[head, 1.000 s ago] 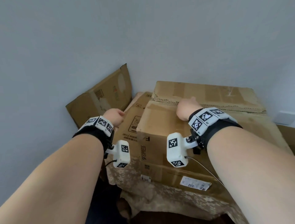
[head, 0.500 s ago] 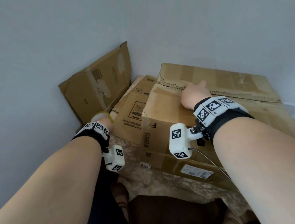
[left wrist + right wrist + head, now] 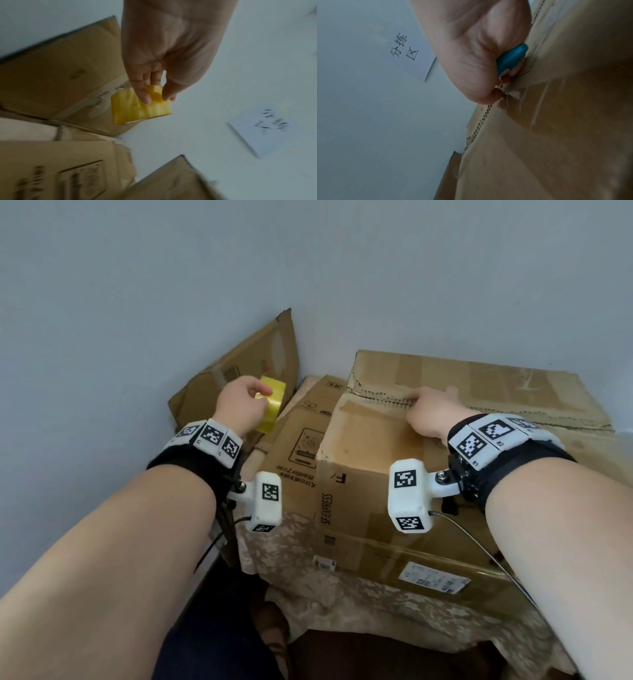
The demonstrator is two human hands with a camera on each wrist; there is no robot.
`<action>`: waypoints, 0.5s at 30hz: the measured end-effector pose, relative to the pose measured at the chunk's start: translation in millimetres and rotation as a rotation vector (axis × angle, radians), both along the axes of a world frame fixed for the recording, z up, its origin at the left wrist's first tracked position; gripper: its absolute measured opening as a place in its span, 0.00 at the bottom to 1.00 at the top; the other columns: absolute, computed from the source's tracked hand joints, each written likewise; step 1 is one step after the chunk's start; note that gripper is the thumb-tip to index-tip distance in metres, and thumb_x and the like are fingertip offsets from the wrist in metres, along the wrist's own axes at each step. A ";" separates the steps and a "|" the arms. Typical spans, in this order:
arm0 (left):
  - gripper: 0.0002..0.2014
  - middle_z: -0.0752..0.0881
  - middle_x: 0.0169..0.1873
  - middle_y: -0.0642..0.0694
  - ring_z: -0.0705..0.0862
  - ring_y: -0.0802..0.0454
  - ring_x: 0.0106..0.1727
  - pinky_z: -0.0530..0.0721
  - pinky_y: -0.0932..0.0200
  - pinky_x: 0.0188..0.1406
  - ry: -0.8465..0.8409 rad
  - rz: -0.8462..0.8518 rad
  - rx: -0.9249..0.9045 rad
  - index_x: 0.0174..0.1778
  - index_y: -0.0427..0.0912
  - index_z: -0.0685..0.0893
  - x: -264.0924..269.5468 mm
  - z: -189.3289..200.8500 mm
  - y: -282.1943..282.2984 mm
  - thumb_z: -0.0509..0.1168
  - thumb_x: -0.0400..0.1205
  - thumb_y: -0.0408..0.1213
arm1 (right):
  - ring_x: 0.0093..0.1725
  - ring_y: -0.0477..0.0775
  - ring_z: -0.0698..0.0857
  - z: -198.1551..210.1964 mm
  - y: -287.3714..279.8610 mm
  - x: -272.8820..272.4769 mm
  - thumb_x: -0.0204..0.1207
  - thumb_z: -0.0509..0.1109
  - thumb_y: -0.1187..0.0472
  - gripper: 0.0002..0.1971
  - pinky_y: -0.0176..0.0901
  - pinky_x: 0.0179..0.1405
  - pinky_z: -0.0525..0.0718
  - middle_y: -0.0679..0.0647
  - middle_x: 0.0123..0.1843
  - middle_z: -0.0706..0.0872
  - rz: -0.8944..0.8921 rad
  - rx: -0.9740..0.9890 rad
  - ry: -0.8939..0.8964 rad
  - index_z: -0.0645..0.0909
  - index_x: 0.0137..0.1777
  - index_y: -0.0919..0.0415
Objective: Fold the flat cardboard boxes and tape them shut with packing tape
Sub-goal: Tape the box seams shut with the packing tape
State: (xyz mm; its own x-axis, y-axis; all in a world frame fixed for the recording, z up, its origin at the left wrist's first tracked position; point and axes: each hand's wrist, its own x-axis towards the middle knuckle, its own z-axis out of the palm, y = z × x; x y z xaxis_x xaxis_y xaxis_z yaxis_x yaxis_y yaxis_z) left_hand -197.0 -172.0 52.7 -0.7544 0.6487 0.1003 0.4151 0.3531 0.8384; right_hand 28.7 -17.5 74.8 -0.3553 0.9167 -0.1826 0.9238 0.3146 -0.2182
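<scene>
Tape roll (image 3: 271, 407), yellow, now up in left hand (image 3: 239, 405) pinch at box's (image 3: 363, 440) 10 o'clock; right hand (image 3: 430, 414), clenched on teal tool (image 3: 511, 59), pins flap seam, so taping looks next.

Leaning flat carton (image 3: 239, 378) crowding left corner

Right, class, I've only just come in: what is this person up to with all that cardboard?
A person is closing up a cardboard box. The left hand holds a roll of yellow packing tape up beside it, in front of flattened cardboard leaning on the wall. The right hand rests at the seam between the top flaps, its fingers curled round a small teal object that cannot be identified. No yellow tape shows on the seam yet.
</scene>
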 end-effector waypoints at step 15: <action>0.13 0.83 0.46 0.49 0.80 0.56 0.41 0.81 0.68 0.26 -0.536 -0.495 0.160 0.55 0.47 0.85 127.7 82.3 53.0 0.60 0.84 0.26 | 0.35 0.47 0.69 10.3 6.4 65.0 0.51 0.82 0.39 0.50 0.37 0.26 0.69 0.54 0.69 0.76 0.103 -0.534 0.903 0.69 0.77 0.40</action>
State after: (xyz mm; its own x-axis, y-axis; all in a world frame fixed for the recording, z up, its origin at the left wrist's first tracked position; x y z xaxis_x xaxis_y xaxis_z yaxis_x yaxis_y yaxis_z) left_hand -69.3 -118.9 135.1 -0.3496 0.9337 -0.0775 0.0136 0.0877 0.9961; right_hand 93.8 -11.2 85.1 -0.6326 0.7526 -0.1830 0.3238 0.0423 -0.9452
